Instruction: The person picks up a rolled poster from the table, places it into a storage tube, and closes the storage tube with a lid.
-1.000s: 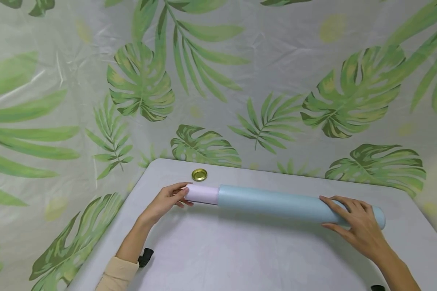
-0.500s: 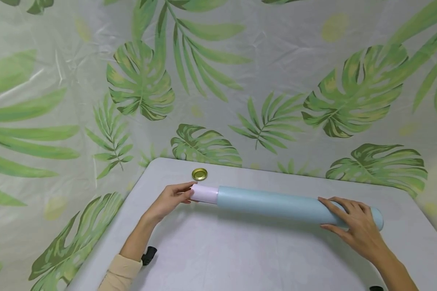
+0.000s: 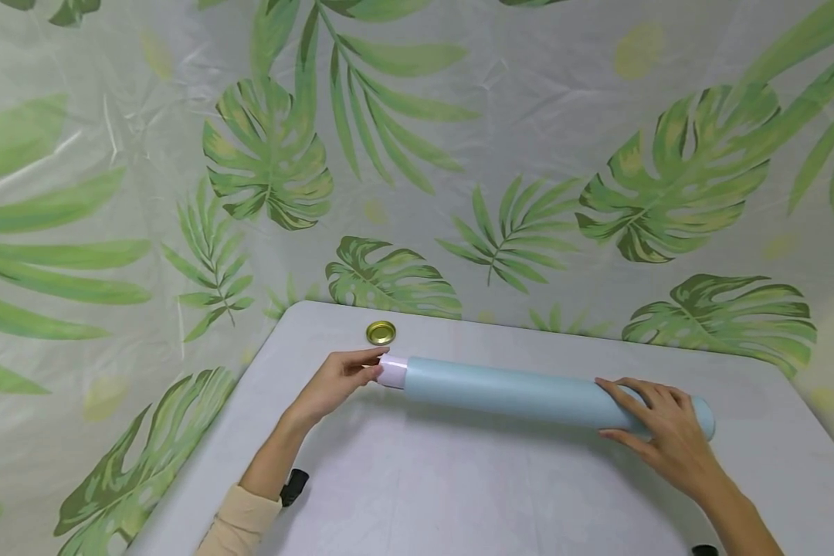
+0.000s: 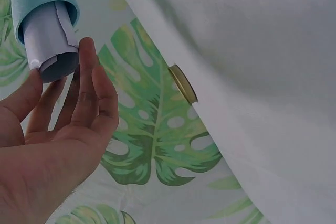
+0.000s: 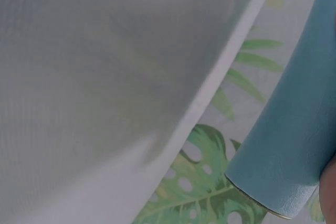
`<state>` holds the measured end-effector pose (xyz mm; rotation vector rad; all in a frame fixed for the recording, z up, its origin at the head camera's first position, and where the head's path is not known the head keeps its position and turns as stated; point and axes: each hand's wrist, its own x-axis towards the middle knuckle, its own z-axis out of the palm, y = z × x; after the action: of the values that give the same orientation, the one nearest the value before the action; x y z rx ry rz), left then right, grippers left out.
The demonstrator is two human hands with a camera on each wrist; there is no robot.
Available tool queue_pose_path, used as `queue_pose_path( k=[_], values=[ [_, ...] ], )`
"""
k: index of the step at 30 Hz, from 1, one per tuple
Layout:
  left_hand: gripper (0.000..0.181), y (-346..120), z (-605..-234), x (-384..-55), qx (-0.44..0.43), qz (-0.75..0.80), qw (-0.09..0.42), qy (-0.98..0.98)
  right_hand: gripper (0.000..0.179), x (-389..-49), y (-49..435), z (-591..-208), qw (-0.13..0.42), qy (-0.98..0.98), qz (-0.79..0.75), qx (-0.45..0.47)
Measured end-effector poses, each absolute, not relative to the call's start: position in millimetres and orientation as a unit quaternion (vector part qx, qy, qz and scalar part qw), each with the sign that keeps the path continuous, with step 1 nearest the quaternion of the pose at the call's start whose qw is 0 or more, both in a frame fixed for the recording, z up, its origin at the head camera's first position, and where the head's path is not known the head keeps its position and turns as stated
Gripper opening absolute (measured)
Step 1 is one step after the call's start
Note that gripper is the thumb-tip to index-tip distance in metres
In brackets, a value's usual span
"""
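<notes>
Above the counter [image 3: 493, 494], the fingers of my left hand [image 3: 337, 382] pinch the rolled paper [image 3: 393, 372] jutting left from the blue tube [image 3: 500, 390], which my right hand [image 3: 670, 436] grips near its right end, and a skewed push could crumple the paper's loose edge [image 4: 65, 24].

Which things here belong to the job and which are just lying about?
Job: tube, held by the right hand; paper roll, partly inside, pinched by the left hand.
Lying about: lid, untouched on the table, but may fit the tube.
</notes>
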<state>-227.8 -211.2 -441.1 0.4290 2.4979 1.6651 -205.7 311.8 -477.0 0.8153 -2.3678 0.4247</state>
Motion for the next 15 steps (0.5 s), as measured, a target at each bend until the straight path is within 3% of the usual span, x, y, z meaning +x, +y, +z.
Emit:
queue_pose_path(
  k=[15],
  values=[
    [0.040,-195.9,-434.9,-223.5,0.135,0.567,0.041,0.811,0.076,-207.5,303.3,-481.2,0.307,-0.886,0.158,0.311]
  ],
)
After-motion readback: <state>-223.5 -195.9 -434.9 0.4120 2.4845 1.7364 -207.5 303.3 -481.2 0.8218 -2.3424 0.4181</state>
